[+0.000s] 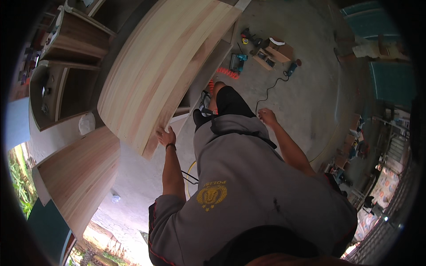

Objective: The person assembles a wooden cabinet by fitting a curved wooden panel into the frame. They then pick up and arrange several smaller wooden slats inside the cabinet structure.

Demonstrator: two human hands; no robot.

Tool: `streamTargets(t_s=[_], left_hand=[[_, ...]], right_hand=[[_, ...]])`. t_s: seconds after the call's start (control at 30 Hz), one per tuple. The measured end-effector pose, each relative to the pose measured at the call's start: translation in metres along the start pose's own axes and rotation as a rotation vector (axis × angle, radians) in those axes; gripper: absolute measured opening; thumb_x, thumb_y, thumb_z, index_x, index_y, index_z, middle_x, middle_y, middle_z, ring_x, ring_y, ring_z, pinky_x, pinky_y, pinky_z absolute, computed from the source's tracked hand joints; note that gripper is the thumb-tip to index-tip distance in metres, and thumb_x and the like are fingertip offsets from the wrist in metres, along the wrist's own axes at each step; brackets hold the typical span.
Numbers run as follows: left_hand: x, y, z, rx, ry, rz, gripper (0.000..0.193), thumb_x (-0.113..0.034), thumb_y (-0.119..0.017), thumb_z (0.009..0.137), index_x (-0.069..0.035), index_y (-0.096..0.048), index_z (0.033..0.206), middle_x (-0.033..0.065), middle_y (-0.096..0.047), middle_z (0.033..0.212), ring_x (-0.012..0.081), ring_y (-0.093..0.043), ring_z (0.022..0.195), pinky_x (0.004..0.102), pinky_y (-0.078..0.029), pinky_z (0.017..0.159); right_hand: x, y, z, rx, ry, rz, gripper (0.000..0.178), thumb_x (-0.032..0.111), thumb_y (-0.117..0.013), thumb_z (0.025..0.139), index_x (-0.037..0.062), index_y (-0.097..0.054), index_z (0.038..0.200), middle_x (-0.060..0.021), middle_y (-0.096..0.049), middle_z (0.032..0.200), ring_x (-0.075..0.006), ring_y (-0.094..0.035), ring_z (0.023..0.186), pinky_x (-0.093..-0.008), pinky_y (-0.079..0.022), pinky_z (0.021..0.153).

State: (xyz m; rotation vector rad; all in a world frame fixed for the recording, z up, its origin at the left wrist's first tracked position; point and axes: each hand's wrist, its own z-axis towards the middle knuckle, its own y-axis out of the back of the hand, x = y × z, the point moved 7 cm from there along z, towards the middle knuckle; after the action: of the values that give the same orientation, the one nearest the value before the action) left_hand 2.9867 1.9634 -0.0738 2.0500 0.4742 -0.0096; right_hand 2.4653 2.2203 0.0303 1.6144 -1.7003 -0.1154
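Note:
A large cabinet or box with a pale striped wooden top (155, 66) stands to my left. My left hand (166, 136) rests on the edge of its near corner, fingers spread and not wrapped round anything. Under the top, the open side shows a recess with boards inside. My right hand (267, 116) hangs beside my right thigh over the concrete floor, its fingers loosely bent and apart, holding nothing that I can see. A black cord (269, 91) runs along the floor to near that hand.
On the floor ahead lie a teal nail gun (238, 63) with a coiled red hose (228, 73), a cardboard box (279, 49), a blue angle grinder (292, 68) and a dark power tool (252, 37). Another wooden panel (82, 175) and dark open cabinets (75, 91) stand at left.

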Motion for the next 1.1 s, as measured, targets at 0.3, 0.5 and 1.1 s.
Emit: streamTargets(t_s=[0.3,0.5,1.1], left_hand=[[-0.002,-0.005,0.007,-0.027,-0.026,0.171,0.08,-0.061,-0.039,0.091,-0.009,-0.024,0.149,0.0305,-0.024,0.147,0.0438,-0.023,0.137,0.0494,-0.022,0.113],[-0.005,0.01,0.015,0.083,0.069,0.139,0.08,-0.064,-0.038,0.089,-0.016,-0.023,0.151,0.0338,-0.025,0.144,0.0451,-0.03,0.131,0.0504,-0.025,0.109],[-0.01,0.004,0.024,0.044,0.058,0.251,0.082,-0.061,-0.043,0.088,-0.019,-0.016,0.152,0.0328,-0.024,0.145,0.0455,-0.033,0.128,0.052,-0.026,0.107]], right_hand=[[-0.116,-0.038,-0.097,-0.037,-0.378,0.036,0.031,0.026,-0.056,0.089,0.0037,-0.066,0.107,-0.0121,-0.069,0.092,-0.023,-0.067,0.083,-0.0367,-0.051,0.077],[-0.121,-0.081,-0.089,-0.102,-0.038,0.137,0.036,0.029,-0.052,0.088,0.0049,-0.066,0.111,-0.0149,-0.069,0.104,-0.0276,-0.063,0.101,-0.0388,-0.048,0.085],[-0.134,-0.075,-0.065,-0.136,-0.212,0.256,0.032,0.021,-0.052,0.087,0.0022,-0.065,0.109,-0.0191,-0.066,0.11,-0.0285,-0.063,0.106,-0.038,-0.048,0.085]])
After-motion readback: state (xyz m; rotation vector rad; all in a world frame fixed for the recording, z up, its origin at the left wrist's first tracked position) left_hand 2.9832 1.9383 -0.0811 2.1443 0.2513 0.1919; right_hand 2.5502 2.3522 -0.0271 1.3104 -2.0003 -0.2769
